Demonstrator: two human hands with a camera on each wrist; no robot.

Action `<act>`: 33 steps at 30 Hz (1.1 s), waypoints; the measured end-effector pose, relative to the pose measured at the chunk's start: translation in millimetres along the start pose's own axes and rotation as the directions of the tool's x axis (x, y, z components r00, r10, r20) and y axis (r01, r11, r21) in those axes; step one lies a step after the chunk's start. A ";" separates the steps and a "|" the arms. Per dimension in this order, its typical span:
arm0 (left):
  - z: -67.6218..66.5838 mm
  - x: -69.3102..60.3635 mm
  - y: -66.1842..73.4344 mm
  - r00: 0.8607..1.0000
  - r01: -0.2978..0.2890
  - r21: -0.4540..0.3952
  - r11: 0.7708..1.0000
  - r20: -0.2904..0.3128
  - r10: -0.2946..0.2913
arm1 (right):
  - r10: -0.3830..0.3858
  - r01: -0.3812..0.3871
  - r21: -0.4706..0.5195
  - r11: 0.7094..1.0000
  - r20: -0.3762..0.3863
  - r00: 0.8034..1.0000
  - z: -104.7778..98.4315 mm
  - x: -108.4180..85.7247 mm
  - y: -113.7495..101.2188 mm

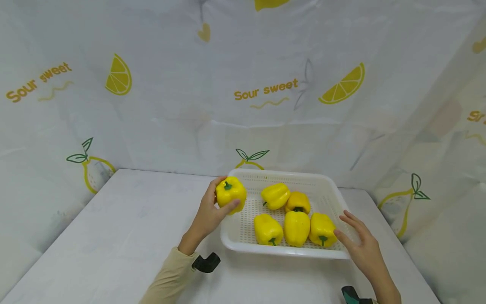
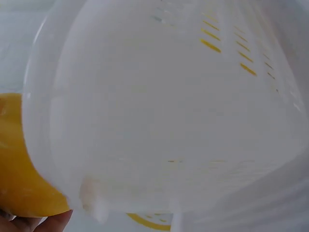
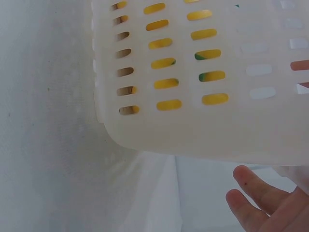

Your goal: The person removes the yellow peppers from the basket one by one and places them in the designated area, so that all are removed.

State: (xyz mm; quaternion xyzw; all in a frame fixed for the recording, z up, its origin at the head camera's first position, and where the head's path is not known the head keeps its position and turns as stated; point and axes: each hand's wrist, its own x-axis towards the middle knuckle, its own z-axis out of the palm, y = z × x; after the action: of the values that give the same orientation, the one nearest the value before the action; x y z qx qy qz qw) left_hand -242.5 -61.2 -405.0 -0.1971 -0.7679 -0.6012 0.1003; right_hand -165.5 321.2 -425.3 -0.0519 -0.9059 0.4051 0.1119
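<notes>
My left hand [image 1: 209,212] grips a yellow bell pepper [image 1: 229,192] with a green stem, over the left rim of a white perforated plastic basket [image 1: 284,250]. In the left wrist view, that bell pepper [image 2: 21,164] sits beside the basket's wall, with fingertips [image 2: 55,222] under it. Several more yellow bell peppers [image 1: 297,228] lie in the basket, toward its middle and front right. My right hand [image 1: 362,249] is at the basket's right end, its fingers spread and holding nothing. From the right wrist, fingers [image 3: 260,193] appear beside the basket's slotted wall [image 3: 203,130].
The basket stands on a white-covered table [image 1: 125,236]. Behind the table hangs a pale curtain [image 1: 171,105] printed with lemons and lettering. A dark device [image 1: 206,262] is strapped at the left wrist, another [image 1: 351,294] at the right.
</notes>
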 end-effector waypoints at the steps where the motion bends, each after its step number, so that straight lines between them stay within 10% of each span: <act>1: -1.1 0.3 -0.1 1.000 0.001 0.006 1.000 -0.019 -0.001 | 0.000 0.000 0.002 1.000 0.000 1.000 0.1 0.0 -0.2; 33: -35.8 8.4 -23.2 0.995 0.067 0.140 0.988 -0.083 -0.055 | -0.006 0.006 -0.005 1.000 0.005 1.000 -0.8 0.7 0.7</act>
State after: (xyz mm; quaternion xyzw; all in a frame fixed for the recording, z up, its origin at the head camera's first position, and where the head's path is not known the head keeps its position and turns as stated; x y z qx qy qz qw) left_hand -262.9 -98.7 -412.9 -0.1420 -0.8100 -0.5549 0.1258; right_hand -165.9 322.4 -425.2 -0.0486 -0.9074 0.4025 0.1109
